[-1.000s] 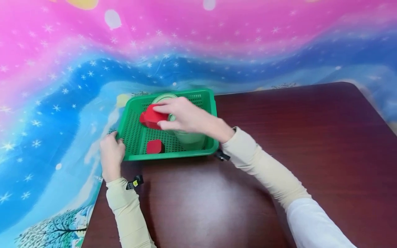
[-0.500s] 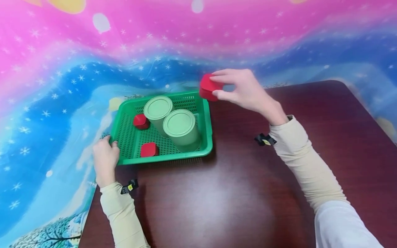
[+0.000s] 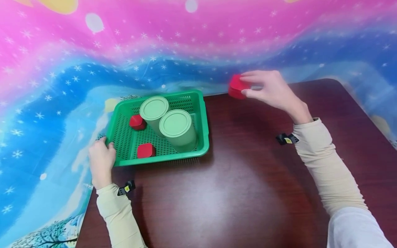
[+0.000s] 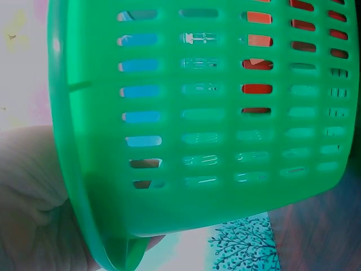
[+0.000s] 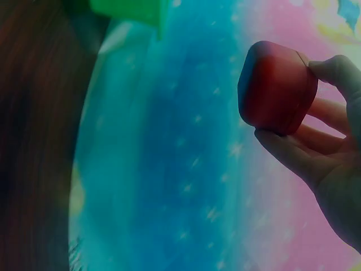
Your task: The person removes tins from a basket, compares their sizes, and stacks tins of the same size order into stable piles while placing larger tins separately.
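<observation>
A small red box with rounded corners and a lid seam is pinched between the thumb and fingers of my right hand, in the air to the right of the basket. The right wrist view shows this red box from below, fingertips on its edges. My left hand grips the left rim of a green plastic basket. Its fingers are partly hidden by the rim. Inside the basket stand two pale green cans, one at the back and one nearer, plus two red boxes on the left.
The basket sits at the back left of a dark reddish-brown table. Behind the table hangs a pink and blue cloth with snowflakes. To the right, the table's rounded far corner shows.
My right hand has lifted the red box out of the basket and carried it to the right, past the rim. My left hand keeps its grip on the basket. The view has shifted slightly.
</observation>
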`<state>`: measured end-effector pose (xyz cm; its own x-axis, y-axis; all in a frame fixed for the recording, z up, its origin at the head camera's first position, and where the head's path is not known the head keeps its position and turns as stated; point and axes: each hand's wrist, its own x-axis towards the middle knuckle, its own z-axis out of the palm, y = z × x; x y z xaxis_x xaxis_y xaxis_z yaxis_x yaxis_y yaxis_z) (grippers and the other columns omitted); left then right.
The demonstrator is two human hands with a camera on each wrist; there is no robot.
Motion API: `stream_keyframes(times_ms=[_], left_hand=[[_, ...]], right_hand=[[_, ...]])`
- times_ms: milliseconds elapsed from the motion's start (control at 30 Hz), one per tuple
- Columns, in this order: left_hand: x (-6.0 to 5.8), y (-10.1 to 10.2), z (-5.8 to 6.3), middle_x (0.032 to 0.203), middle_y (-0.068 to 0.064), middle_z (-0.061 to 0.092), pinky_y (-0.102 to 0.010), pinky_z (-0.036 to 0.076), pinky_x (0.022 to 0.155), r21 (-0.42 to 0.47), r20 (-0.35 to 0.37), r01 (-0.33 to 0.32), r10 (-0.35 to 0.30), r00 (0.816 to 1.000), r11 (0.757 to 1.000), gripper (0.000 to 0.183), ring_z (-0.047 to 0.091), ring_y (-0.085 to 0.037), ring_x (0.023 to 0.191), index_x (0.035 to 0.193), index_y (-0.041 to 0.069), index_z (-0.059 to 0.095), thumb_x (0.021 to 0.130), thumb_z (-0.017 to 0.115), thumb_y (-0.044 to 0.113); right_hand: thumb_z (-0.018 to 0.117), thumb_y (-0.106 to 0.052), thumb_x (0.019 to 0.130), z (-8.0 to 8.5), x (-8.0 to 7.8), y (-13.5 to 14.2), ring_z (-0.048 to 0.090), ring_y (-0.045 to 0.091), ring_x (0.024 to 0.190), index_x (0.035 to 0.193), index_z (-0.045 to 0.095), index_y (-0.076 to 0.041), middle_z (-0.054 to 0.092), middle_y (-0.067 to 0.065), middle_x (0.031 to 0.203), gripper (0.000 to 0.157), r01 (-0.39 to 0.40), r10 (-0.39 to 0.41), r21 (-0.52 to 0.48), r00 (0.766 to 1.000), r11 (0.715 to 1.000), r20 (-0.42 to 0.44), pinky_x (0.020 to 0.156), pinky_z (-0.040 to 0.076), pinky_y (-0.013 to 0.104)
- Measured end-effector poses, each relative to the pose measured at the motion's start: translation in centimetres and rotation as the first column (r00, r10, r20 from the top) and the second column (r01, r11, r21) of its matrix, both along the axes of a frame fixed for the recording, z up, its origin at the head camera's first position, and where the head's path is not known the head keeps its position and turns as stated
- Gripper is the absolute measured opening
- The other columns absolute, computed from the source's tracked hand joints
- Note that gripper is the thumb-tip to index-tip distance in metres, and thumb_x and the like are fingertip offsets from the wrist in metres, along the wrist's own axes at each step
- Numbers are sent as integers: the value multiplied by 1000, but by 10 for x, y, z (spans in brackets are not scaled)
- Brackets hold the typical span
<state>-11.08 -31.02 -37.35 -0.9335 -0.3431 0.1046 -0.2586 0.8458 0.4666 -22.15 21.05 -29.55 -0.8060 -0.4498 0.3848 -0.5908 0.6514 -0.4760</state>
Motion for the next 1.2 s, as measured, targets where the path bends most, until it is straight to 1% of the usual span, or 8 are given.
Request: stream_keyframes(times_ms=[233,400,600,733,867,1000,1100,1200], left_hand=[[1,1,1,139,-43,50,-64,48,96,-8,-8,3,-3,1000,1000,45,53,-57,122,145,-20,44,109,43,7],[0,3,2,140,-43,49,-65,47,99,-7,-9,-1,1,1000,1000,45,50,-57,125,146,-19,43,109,42,7],[2,3,1,139,-44,49,-62,47,93,-13,-13,3,-3,1000,1000,45,53,-57,120,145,-20,43,109,42,7],[3,3,0,137,-44,50,-63,48,91,-23,-22,3,-4,1000,1000,44,54,-58,116,144,-21,45,109,43,6],[3,3,-1,136,-44,51,-66,47,97,-36,-25,3,-4,1000,999,44,52,-58,120,143,-22,45,108,44,6],[4,4,0,137,-45,49,-67,46,98,-42,-20,15,-16,1000,999,46,51,-59,119,143,-22,44,108,44,7],[4,6,1,138,-46,47,-68,45,100,-42,-14,24,-25,1000,999,47,49,-59,121,143,-23,43,109,45,9],[4,7,2,138,-46,46,-70,41,106,-40,-4,25,-26,1000,999,48,45,-60,128,144,-24,41,109,46,9]], right_hand=[[77,-16,93,-19,-4,31,58,43,130,133,69,2,67,22,132,44,34,-33,-5,994,999,104,107,45,60],[77,-19,93,-36,-8,51,58,41,129,132,71,0,68,21,131,44,81,-80,5,977,997,195,98,48,52],[79,-19,92,-62,-10,67,60,39,126,132,71,-3,69,20,130,44,105,-112,39,955,994,276,98,47,52],[81,-19,91,-79,-11,71,65,34,115,130,73,-5,71,18,128,43,100,-116,70,948,993,297,88,49,40],[82,-16,89,-93,-11,75,63,27,96,129,74,-5,72,17,125,42,101,-124,89,942,991,313,76,44,28],[81,-12,88,-102,-12,78,56,23,77,130,73,-4,72,17,124,43,94,-121,94,933,991,340,67,42,28],[81,-12,89,-106,-12,78,51,23,70,132,72,-5,72,17,124,44,88,-120,101,917,991,381,65,41,30],[81,-14,90,-109,-12,79,55,25,79,135,70,-7,71,18,127,47,82,-121,107,894,991,431,69,44,33]])
